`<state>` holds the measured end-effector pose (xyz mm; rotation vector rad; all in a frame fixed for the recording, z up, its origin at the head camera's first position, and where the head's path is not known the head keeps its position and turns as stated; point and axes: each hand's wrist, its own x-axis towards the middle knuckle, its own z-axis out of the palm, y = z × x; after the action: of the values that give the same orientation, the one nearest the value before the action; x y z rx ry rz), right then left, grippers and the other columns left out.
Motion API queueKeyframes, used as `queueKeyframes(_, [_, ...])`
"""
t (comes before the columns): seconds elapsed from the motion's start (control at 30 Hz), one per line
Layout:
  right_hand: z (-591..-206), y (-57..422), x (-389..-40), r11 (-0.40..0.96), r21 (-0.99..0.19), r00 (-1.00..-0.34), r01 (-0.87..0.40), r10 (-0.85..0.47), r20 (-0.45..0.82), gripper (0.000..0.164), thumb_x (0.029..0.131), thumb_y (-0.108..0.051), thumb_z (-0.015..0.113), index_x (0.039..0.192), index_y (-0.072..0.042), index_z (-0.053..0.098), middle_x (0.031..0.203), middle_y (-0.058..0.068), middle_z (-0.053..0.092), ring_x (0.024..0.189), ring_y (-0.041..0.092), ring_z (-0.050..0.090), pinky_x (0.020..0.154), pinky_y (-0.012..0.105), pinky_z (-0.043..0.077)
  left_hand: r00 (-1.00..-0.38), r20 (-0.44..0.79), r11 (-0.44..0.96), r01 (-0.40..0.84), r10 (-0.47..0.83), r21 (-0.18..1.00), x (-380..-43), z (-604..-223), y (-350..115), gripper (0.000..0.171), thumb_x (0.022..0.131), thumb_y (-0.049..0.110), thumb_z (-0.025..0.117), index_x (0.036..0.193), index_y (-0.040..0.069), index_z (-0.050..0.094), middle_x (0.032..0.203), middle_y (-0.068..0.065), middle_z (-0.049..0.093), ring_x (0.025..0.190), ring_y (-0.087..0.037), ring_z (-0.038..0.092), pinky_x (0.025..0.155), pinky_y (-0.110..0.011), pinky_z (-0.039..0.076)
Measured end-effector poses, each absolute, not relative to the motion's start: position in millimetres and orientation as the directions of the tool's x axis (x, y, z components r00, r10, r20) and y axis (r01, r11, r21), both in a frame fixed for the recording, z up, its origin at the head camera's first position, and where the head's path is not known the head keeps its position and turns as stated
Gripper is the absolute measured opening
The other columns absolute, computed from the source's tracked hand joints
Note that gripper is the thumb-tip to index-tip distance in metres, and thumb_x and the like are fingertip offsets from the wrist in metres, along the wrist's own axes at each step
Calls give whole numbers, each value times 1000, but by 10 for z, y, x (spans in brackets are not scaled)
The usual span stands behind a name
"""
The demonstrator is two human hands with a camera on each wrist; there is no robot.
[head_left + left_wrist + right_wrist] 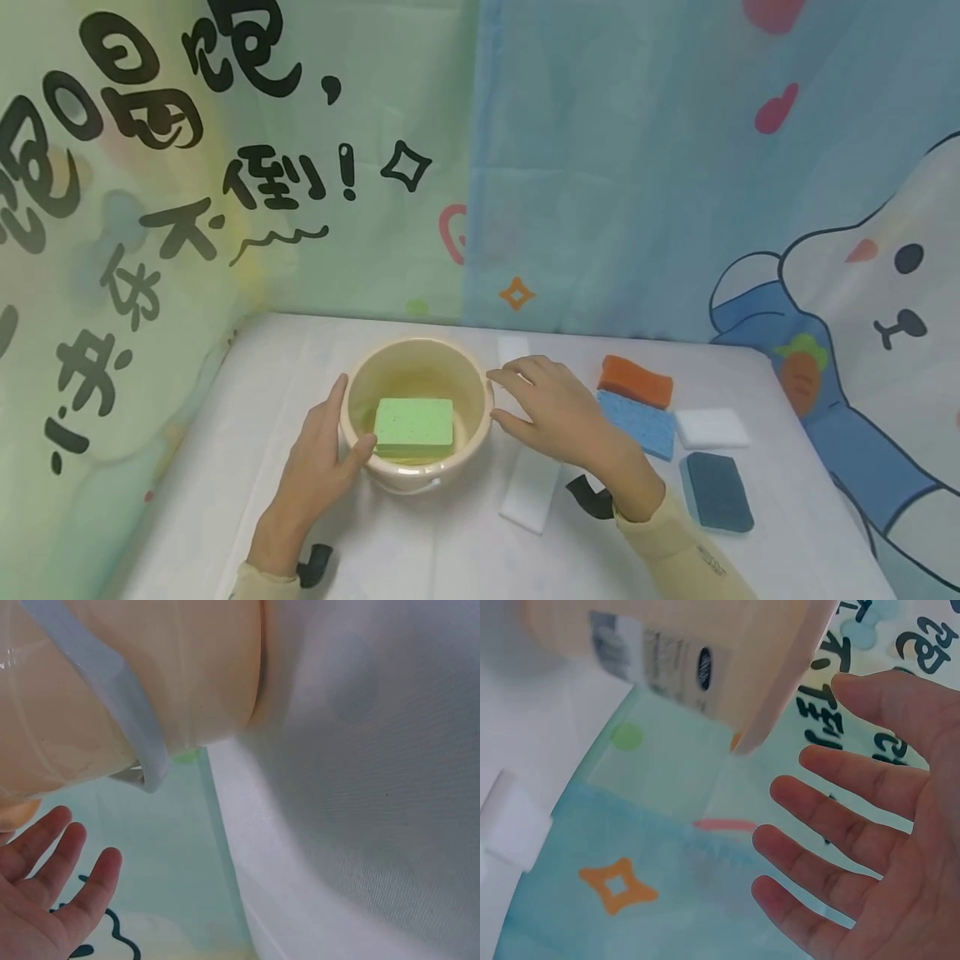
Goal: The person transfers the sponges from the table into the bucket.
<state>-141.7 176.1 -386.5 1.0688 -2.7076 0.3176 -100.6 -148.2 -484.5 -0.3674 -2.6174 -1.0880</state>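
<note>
A cream bucket (pixel 480 433) with a pale grey handle (pixel 124 690) stands on the white table, and a light green sponge (pixel 414 423) lies inside it. My left hand (pixel 318 467) is at the bucket's left side, with its thumb at the front rim. Its fingers look straight and spread in the left wrist view. To the right of the bucket, my right hand (pixel 551 408) has its fingertips close to the rim. In the right wrist view its fingers (pixel 840 817) are extended and spread, holding nothing.
To the right lie an orange sponge (pixel 636 382), a blue sponge (pixel 637 423), a white sponge (pixel 711 428) and a dark teal sponge (pixel 720 492). A white block (pixel 531 492) lies below my right hand. A printed curtain (pixel 585 208) hangs behind the table.
</note>
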Motion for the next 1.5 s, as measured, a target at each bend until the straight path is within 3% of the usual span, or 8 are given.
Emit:
queueKeyframes(0.23, [-3958,2033,-1343,768,-162,-775,-620,-566,282,44,89,-27,76,126,-6,66,118,11,65,112,32,58,94,53,48,-926,356,680,341,125,649,-1004,-4853,-1493,82,96,40,60,160,7,21,142,-26,49,130,-41,46,100,-61,42])
queueKeyframes(0.67, [-4061,2612,-1106,800,-174,-792,-574,-488,367,43,82,-19,80,120,-2,67,112,12,66,103,33,62,83,52,52,-918,378,678,355,121,644,-989,-4867,-1481,81,95,39,60,159,6,21,140,-27,50,128,-42,48,96,-62,44])
queueKeyframes(1.17, [-4176,3011,-854,941,-195,-947,-277,-233,222,48,89,-25,74,129,-2,63,121,22,64,111,44,57,86,63,46,-921,374,674,346,111,653,-992,-4876,-1474,81,95,38,60,160,8,21,142,-26,50,129,-41,47,97,-63,43])
queueKeyframes(1.5, [-4330,3249,-765,978,-183,-981,-104,-72,178,54,88,-27,76,125,9,60,106,29,65,94,47,61,74,62,49,-917,382,677,352,113,646,-991,-4886,-1473,81,95,34,61,160,8,21,141,-25,50,128,-41,48,96,-63,44])
